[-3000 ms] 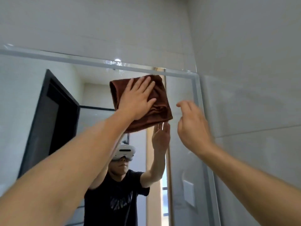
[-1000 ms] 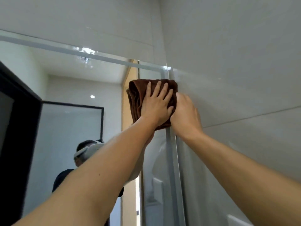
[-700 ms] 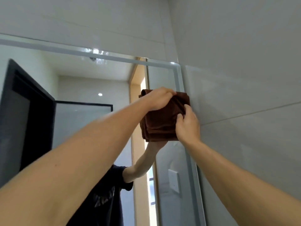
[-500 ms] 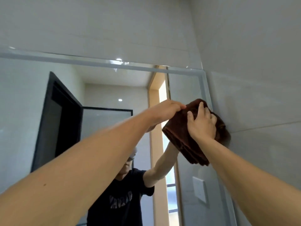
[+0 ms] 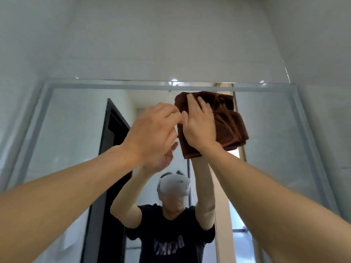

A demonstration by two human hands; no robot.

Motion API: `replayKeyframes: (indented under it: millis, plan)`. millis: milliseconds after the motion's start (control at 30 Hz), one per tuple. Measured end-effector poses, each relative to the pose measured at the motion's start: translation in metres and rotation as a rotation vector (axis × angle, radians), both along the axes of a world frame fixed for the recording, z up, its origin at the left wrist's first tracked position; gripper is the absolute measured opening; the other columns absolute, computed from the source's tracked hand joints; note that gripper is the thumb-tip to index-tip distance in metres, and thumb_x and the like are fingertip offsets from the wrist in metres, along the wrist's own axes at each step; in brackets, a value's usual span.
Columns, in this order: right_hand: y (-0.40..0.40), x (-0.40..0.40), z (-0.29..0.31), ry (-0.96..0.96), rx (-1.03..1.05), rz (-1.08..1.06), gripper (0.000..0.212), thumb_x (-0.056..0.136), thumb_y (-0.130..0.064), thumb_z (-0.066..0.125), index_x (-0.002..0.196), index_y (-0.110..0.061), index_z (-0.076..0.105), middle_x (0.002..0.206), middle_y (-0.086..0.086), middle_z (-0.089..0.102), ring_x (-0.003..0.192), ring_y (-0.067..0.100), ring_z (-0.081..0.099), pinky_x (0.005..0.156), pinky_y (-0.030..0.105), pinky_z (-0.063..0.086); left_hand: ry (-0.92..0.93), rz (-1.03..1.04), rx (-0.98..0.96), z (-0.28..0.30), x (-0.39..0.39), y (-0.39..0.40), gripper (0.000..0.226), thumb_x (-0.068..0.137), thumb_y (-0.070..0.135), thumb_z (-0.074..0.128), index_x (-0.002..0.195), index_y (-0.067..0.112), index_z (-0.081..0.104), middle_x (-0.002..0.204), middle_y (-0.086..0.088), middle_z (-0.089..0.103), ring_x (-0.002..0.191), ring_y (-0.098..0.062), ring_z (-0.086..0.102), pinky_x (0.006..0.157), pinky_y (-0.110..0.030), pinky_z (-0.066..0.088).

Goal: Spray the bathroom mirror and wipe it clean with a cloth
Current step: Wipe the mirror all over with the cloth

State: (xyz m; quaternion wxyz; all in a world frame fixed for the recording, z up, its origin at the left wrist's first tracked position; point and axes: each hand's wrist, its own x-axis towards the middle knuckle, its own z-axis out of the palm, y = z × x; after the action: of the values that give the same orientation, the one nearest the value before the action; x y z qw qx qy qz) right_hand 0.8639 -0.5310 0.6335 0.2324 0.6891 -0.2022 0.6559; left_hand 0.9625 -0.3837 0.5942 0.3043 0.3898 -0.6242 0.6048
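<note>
here right hand (image 5: 199,128) fingers press brown cloth (image 5: 230,126) flat on mirror (image 5: 275,133), left hand (image 5: 152,130) loosely curled

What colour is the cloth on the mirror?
Dark brown; the cloth shows best in the head view.

The right hand (image 5: 199,128) is pressing a folded brown cloth (image 5: 229,126) against the mirror (image 5: 275,139) near its top edge; the left hand (image 5: 152,131) is hovering beside it, fingers loosely curled.

Soft, even daylight. Ceiling-light glints dot the mirror (image 5: 266,149) frame at twelve o'clock. Wide-angle bowing bends the edges; forearms at six o'clock look soft and blurred.
</note>
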Motion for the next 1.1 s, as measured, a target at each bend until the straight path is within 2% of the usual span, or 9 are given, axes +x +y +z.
replayKeyframes:
  millis: [67,133,300,467,533,667,733,900,1100]
  plan:
    - [0.017,0.029,0.013,0.078,-0.023,0.111,0.052,0.1,-0.019,0.039,0.15,-0.008,0.034,0.157,0.008,0.036,0.149,0.024,0.024,0.124,0.039,0.011,0.026,0.043,-0.052,-0.003,0.013,0.01,0.037,0.086,0.018,0.035,0.099,0.007,0.068,0.103,-0.007,0.066,0.099,-0.026,0.059,0.085,-0.041,0.049]
    - [0.018,0.042,0.02,0.13,-0.08,0.043,0.051,0.1,-0.02,0.039,0.15,-0.008,0.036,0.159,0.008,0.034,0.149,0.024,0.024,0.124,0.04,0.013,0.056,0.077,-0.106,-0.003,0.024,0.016,0.036,0.085,0.018,0.034,0.095,0.008,0.067,0.099,-0.007,0.065,0.096,-0.025,0.059,0.084,-0.037,0.046]
    - [-0.004,0.02,0.026,0.127,-0.117,-0.249,0.055,0.101,-0.047,0.03,0.154,-0.031,0.032,0.164,-0.001,0.022,0.152,0.021,0.016,0.123,0.049,0.008,0.133,0.205,-0.182,0.018,0.035,0.005,0.038,0.087,0.022,0.035,0.106,0.01,0.066,0.11,-0.007,0.065,0.107,-0.027,0.058,0.094,-0.041,0.042]
    - [-0.041,-0.046,0.038,-0.008,0.004,-0.278,0.055,0.097,-0.057,0.031,0.151,-0.044,0.03,0.166,-0.001,0.015,0.153,0.022,0.01,0.122,0.054,0.001,0.184,0.28,-0.212,0.053,0.028,-0.019,0.037,0.094,0.025,0.046,0.125,0.014,0.062,0.132,-0.01,0.06,0.124,-0.031,0.052,0.105,-0.045,0.037]
    - [-0.065,-0.088,0.04,-0.105,0.073,-0.285,0.055,0.098,-0.056,0.032,0.151,-0.044,0.03,0.164,0.005,0.015,0.152,0.024,0.01,0.122,0.055,0.003,0.186,0.27,-0.216,0.058,0.025,-0.024,0.036,0.096,0.025,0.048,0.129,0.014,0.06,0.136,-0.011,0.057,0.127,-0.031,0.05,0.106,-0.045,0.035]
    - [-0.107,-0.166,0.036,-0.317,0.216,-0.305,0.06,0.093,-0.057,0.031,0.149,-0.036,0.039,0.153,0.016,0.025,0.142,0.036,0.03,0.12,0.059,0.013,0.153,0.31,-0.206,0.053,0.025,-0.026,0.04,0.095,0.027,0.046,0.131,0.013,0.058,0.138,-0.012,0.055,0.127,-0.032,0.05,0.107,-0.045,0.035]
    - [-0.117,-0.178,0.035,-0.396,0.286,-0.294,0.062,0.092,-0.057,0.03,0.149,-0.035,0.039,0.152,0.017,0.027,0.143,0.035,0.029,0.12,0.059,0.011,0.152,0.327,-0.188,0.045,0.031,-0.024,0.044,0.093,0.029,0.042,0.129,0.012,0.06,0.137,-0.013,0.056,0.127,-0.032,0.051,0.107,-0.045,0.036]
    - [-0.101,-0.145,0.047,-0.39,0.384,-0.307,0.06,0.099,-0.052,0.023,0.156,-0.036,0.019,0.166,0.005,0.008,0.154,0.025,0.003,0.121,0.058,0.002,0.212,0.336,-0.184,0.038,0.066,-0.007,0.043,0.094,0.03,0.042,0.13,0.014,0.061,0.138,-0.012,0.055,0.128,-0.032,0.05,0.109,-0.045,0.034]
    - [-0.029,-0.019,0.069,-0.149,0.167,-0.303,0.06,0.1,-0.052,0.022,0.157,-0.035,0.014,0.167,0.002,0.005,0.154,0.024,0.002,0.121,0.056,0.0,0.35,0.297,-0.196,0.026,0.093,0.007,0.039,0.098,0.029,0.046,0.133,0.017,0.059,0.142,-0.01,0.053,0.132,-0.03,0.047,0.11,-0.045,0.033]
